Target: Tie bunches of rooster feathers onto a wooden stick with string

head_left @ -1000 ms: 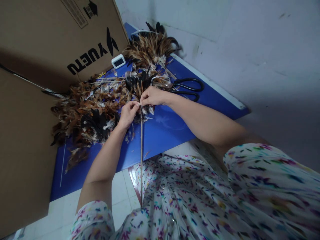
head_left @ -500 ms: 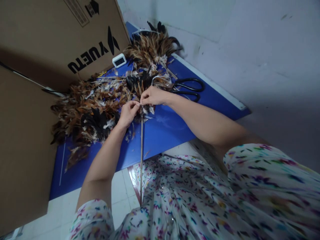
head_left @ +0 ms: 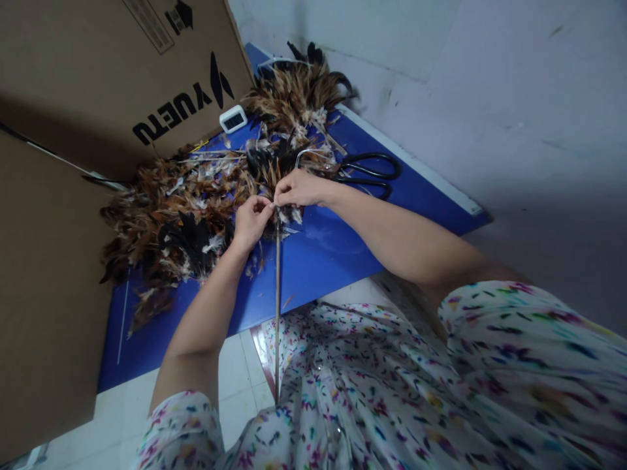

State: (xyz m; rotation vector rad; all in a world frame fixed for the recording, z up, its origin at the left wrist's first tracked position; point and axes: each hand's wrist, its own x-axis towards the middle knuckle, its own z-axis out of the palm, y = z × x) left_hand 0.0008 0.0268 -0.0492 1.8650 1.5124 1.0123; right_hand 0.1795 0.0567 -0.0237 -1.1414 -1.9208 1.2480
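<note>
A thin stick (head_left: 277, 281) runs from my clothing up over the table edge, with brown and black feathers (head_left: 271, 176) around its far end. My left hand (head_left: 251, 220) is closed in a pinch just left of the stick's feathered end. From the right, my right hand (head_left: 298, 189) pinches at the same spot, its fingertips meeting those of the left. Whatever lies between the fingertips is too small to make out. Small pale feather tufts (head_left: 295, 215) show under the right hand.
Loose brown feathers (head_left: 147, 202) cover the left of the blue table (head_left: 323, 261). Black-handled scissors (head_left: 375, 166) lie right of my hands. Behind stand a feather bundle (head_left: 294, 91), a small white digital clock (head_left: 233, 119) and a large cardboard box (head_left: 112, 65). A wall (head_left: 490, 117) bounds the right.
Both hands stay pinched at the same spot, with only a very slight shift of the fingers. The stick and the feathers have not visibly moved.
</note>
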